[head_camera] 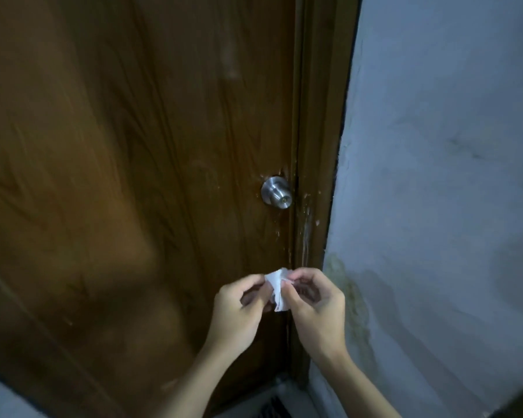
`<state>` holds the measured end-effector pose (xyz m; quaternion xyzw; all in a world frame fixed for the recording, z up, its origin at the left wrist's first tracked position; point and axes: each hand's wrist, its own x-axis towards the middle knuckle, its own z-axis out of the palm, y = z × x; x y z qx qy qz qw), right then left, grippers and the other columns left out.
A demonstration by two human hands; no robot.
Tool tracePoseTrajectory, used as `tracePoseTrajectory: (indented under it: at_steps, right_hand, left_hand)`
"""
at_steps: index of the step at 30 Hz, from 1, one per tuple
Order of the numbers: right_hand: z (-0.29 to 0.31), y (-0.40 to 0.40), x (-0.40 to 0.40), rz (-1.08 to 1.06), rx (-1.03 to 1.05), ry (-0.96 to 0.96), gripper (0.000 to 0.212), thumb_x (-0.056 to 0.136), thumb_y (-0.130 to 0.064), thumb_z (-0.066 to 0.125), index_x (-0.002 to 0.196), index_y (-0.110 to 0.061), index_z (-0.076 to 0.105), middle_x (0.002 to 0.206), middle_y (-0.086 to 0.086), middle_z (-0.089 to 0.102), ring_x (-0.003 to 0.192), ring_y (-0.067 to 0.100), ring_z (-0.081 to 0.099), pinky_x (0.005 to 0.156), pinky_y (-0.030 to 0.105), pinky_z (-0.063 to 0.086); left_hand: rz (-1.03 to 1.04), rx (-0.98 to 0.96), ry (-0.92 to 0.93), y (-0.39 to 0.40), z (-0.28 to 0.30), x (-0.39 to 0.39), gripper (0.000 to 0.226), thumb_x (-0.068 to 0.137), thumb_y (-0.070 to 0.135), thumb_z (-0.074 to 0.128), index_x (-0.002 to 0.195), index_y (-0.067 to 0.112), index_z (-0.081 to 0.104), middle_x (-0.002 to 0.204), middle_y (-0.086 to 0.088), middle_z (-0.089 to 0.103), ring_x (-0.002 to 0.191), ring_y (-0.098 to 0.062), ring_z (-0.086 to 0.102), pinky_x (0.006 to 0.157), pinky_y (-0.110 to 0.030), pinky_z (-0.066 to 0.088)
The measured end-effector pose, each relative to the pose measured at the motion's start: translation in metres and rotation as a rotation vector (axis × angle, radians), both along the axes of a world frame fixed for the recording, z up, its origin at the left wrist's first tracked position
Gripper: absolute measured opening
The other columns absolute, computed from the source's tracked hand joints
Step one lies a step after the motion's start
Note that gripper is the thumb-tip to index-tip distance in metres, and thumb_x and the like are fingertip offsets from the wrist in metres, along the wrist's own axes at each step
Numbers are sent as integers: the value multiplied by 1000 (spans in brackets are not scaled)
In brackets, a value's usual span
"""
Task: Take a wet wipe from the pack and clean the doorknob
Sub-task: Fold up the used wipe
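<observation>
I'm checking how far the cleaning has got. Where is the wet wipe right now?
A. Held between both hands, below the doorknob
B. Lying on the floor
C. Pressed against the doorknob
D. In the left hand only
A: the white wet wipe is pinched between the left hand and right hand, well below the metal doorknob and not touching it.

Head camera looks forward and down, close to the door (133,146).
</observation>
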<state>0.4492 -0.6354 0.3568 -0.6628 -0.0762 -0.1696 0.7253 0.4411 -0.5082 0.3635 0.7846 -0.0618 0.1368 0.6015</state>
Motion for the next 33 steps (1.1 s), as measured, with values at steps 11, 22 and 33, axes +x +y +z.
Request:
tracePoseTrajectory:
  at_steps: [11,22,33]
  right_hand:
    - [-34,-84,-100,-167,-51,139,19,73,1,72,72,-17,71,76,1,74,71,11,69,63,20,55]
    - [-83,-222,-192,-164,-104,272,33,82,1,64,102,-24,70,98,-1,75,94,17,69,82,31,56]
    - [-213,-374,-252,-372,-70,730,13,71,-4,73,69,-17,72,67,4,73,65,17,67,66,37,55]
  left_hand:
    - [-497,-182,221,-74,-31,-76,26,80,30,64,105,25,67,104,2,73,102,-16,65,89,-26,52]
    - [-424,-182,379,-233,-95,-122,21,89,11,55,86,27,67,79,9,71,78,-3,63,70,-12,48]
    - [-329,-96,571,-365,-188,-176,25,92,11,46,79,25,62,80,4,64,73,-8,59,54,-17,44]
